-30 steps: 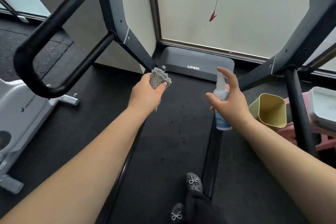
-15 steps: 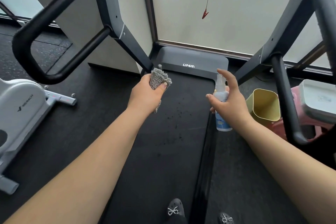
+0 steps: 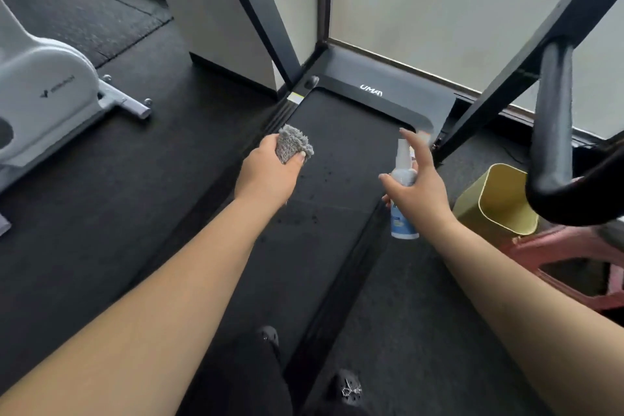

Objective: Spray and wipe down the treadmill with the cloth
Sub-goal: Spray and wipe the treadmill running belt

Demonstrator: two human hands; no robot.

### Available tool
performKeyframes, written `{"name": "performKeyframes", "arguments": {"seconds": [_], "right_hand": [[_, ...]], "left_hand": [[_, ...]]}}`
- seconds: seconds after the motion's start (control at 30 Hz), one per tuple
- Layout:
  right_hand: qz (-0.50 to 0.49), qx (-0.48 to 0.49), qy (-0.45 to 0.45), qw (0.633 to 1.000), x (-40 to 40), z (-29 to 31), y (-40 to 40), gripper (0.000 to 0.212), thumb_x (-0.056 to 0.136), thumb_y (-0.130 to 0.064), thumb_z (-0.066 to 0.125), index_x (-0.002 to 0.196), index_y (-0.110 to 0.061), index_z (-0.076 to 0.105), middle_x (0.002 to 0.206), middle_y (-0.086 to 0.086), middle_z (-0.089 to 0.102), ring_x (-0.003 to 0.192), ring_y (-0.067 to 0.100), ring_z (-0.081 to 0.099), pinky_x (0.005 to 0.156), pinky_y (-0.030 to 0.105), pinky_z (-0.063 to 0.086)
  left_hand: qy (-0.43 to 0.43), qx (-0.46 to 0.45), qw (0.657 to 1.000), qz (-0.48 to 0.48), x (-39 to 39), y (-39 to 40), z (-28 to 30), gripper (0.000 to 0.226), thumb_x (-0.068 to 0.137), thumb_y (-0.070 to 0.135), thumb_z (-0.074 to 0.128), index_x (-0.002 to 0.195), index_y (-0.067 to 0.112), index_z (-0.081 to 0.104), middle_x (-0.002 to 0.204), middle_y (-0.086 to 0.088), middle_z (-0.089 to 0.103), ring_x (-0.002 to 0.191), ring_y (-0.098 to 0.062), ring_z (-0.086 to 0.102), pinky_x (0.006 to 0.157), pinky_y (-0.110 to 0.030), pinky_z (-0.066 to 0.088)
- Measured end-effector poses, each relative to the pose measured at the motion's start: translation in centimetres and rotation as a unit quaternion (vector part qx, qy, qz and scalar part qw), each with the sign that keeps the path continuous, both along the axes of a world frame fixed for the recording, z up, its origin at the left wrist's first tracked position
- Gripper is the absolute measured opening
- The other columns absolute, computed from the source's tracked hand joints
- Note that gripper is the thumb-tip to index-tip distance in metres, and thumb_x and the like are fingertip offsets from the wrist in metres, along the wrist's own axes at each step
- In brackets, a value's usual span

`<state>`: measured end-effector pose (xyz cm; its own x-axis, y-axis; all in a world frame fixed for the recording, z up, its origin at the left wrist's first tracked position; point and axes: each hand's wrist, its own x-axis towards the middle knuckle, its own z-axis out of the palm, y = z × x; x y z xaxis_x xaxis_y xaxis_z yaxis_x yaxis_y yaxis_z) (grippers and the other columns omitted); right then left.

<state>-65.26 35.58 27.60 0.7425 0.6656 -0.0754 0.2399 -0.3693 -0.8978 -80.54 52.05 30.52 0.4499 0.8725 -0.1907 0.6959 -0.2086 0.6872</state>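
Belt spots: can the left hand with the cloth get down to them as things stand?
Probably yes. The left hand grips the cloth just above the spots on the belt, with nothing between. The right hand and bottle sit off to the side.

Left hand [image 3: 268, 176] grips bunched grey cloth [image 3: 293, 147] above treadmill belt [image 3: 324, 213]; right hand [image 3: 417, 191] holds white spray bottle [image 3: 402, 203], index finger raised over nozzle; yellow bin [image 3: 499, 201] right of treadmill.
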Motion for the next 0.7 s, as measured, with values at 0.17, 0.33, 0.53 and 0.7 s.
{"name": "performKeyframes", "arguments": {"seconds": [0.17, 0.33, 0.53, 0.7], "right_hand": [[0.039, -0.023, 0.028, 0.999, -0.3, -0.5, -2.9, 0.071, 0.090, -0.008, 0.065, 0.139, -0.052, 0.037, 0.120, -0.021, 0.047, 0.067, 0.028, 0.072, 0.072, 0.038, 0.063], [0.050, -0.025, 0.032, 0.998, -1.0, -1.2, -3.8, 0.070, 0.089, -0.007, 0.064, 0.138, -0.051, 0.038, 0.118, -0.011, 0.054, 0.067, 0.032, 0.071, 0.075, 0.042, 0.062], [0.066, -0.034, 0.030, 0.997, -2.7, -2.0, -3.8, 0.072, 0.090, -0.009, 0.065, 0.139, -0.053, 0.036, 0.104, -0.023, 0.051, 0.068, 0.028, 0.071, 0.077, 0.044, 0.062], [0.075, -0.040, 0.018, 0.996, -4.6, -4.6, -2.5, 0.072, 0.090, -0.010, 0.065, 0.139, -0.054, 0.033, 0.112, -0.011, 0.055, 0.068, 0.026, 0.072, 0.076, 0.041, 0.062]], "left_hand": [[0.028, -0.005, 0.999, 0.023, -1.1, -4.0, -1.4, 0.042, 0.087, 0.045, 0.057, 0.125, 0.029, 0.050, 0.106, 0.002, 0.063, 0.093, -0.023, 0.061, 0.080, -0.040, 0.052], [0.036, 0.003, 0.999, 0.034, -2.4, -5.6, -1.7, 0.043, 0.088, 0.045, 0.056, 0.126, 0.029, 0.049, 0.111, 0.000, 0.060, 0.092, -0.021, 0.057, 0.077, -0.035, 0.049], [0.030, -0.005, 0.998, 0.061, -5.1, -6.1, -3.0, 0.043, 0.088, 0.045, 0.056, 0.127, 0.027, 0.049, 0.113, 0.000, 0.058, 0.088, -0.017, 0.054, 0.071, -0.029, 0.040], [0.015, -0.017, 0.997, 0.080, -7.7, -5.5, -6.0, 0.044, 0.090, 0.044, 0.054, 0.130, 0.026, 0.048, 0.117, 0.000, 0.056, 0.086, -0.015, 0.051, 0.070, -0.027, 0.037]]}}
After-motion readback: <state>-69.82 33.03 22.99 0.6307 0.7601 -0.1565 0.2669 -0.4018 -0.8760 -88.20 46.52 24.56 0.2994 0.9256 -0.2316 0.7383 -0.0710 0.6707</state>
